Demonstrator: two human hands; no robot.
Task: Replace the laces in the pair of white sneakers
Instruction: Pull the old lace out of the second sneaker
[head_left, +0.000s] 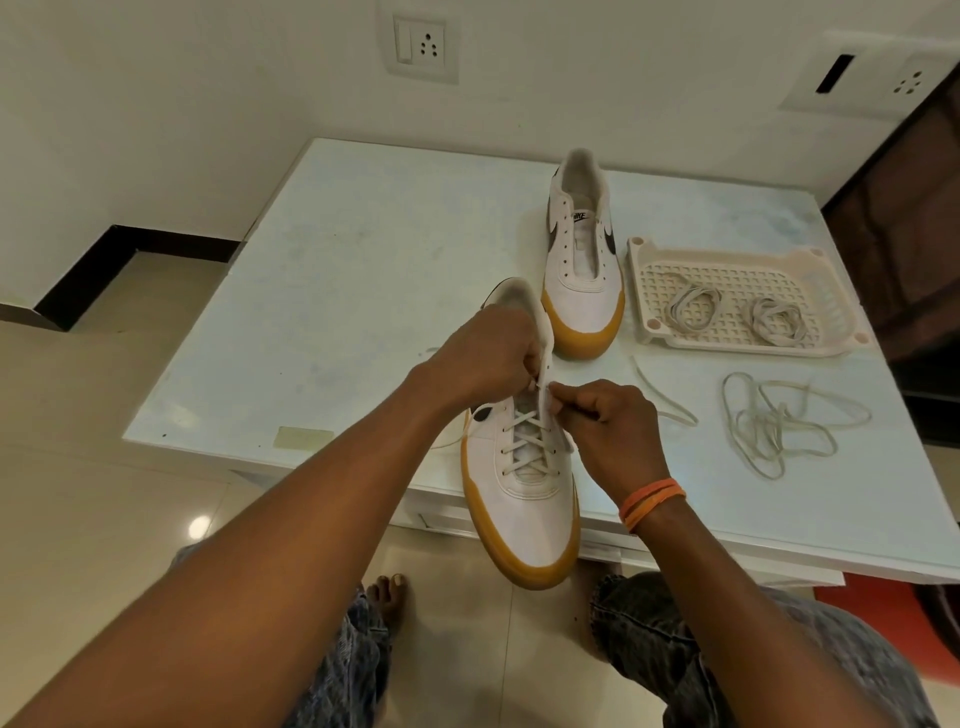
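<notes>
While hands (550, 395) lace — two sneakers (582, 260).

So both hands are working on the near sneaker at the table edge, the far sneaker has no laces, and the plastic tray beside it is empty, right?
Not quite. The head view shows the plastic tray holds two coiled laces. The rest stands: the left hand and right hand work on the near sneaker, and the far sneaker has no laces.

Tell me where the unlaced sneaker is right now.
In the head view, the unlaced sneaker stands on the far right part of the table, just left of the plastic tray and beyond the sneaker being laced.
</notes>
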